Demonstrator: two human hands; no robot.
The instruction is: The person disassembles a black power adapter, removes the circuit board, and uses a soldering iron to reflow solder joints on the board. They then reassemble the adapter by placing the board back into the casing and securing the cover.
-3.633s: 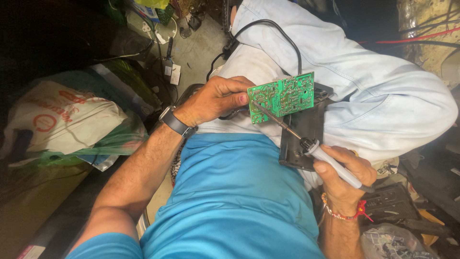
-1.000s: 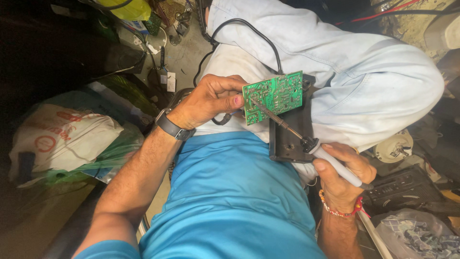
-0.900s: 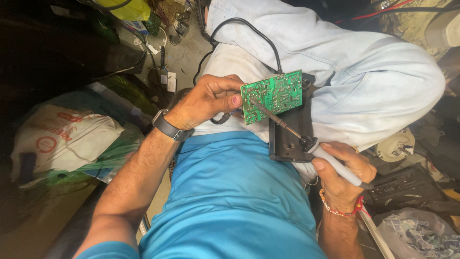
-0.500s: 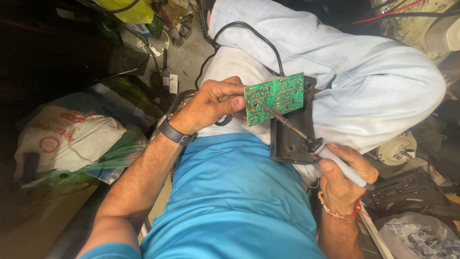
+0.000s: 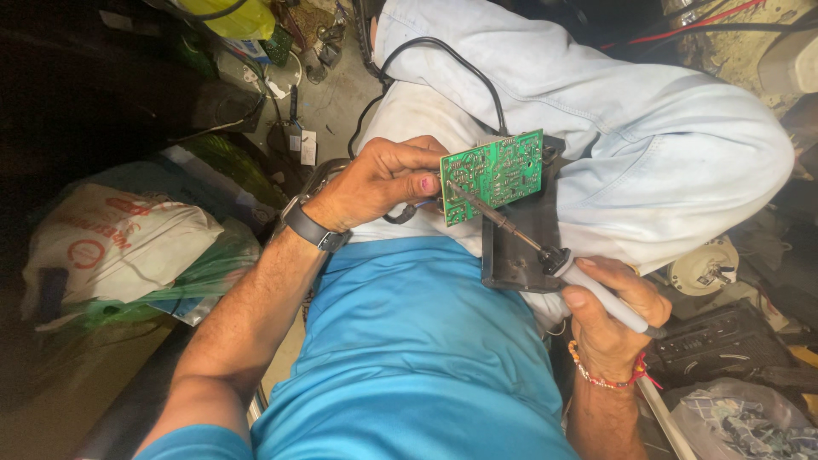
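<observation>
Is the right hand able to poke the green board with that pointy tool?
Probably yes. The right hand holds the soldering iron, whose tip already meets the green circuit board that the left hand holds; nothing lies between.

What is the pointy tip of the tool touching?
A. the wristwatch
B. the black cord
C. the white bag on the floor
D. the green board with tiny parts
D. The right hand holds the soldering iron, and its thin metal tip rests on the green circuit board that the left hand grips by its edge.
</observation>
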